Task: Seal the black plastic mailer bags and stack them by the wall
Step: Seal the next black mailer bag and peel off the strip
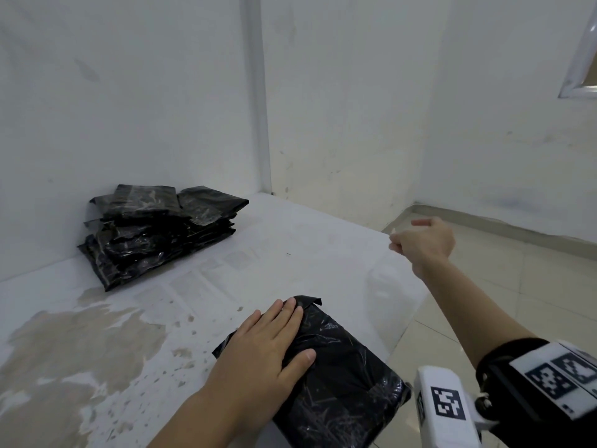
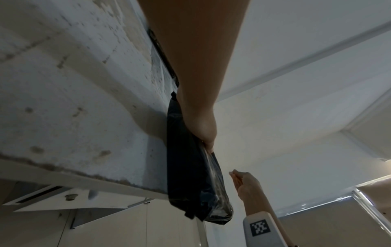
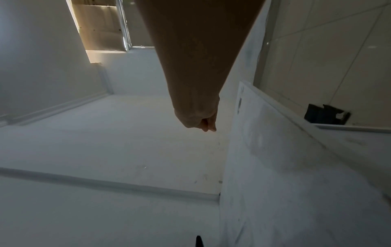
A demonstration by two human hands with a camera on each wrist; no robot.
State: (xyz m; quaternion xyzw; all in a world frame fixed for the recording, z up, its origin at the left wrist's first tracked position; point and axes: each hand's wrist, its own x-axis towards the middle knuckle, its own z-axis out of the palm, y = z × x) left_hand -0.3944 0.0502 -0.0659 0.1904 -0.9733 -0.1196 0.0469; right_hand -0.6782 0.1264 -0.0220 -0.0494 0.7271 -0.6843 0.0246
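- Head view: the left hand lies flat on the bag, fingers straight and together, thumb spread out across the plastic — pressing down, not gripping.
- The bag sits at the near right of the table, close to the edge. Its long axis runs on a diagonal, from the near right up toward the far left, with a small folded flap at the far end poking out past the fingertips.
- The right hand is up in the air, out over the table's right edge and well apart from the bag. Its fingers are curled in, thumb and fingertips pinching a small pale strip — too small to tell what it is.
- The stack of black bags rests at the far left of the table, tight against the wall, the bags lying flat and a little askew on each other.
- Left wrist view: the palm sits on the bag, which overhangs the table edge slightly.
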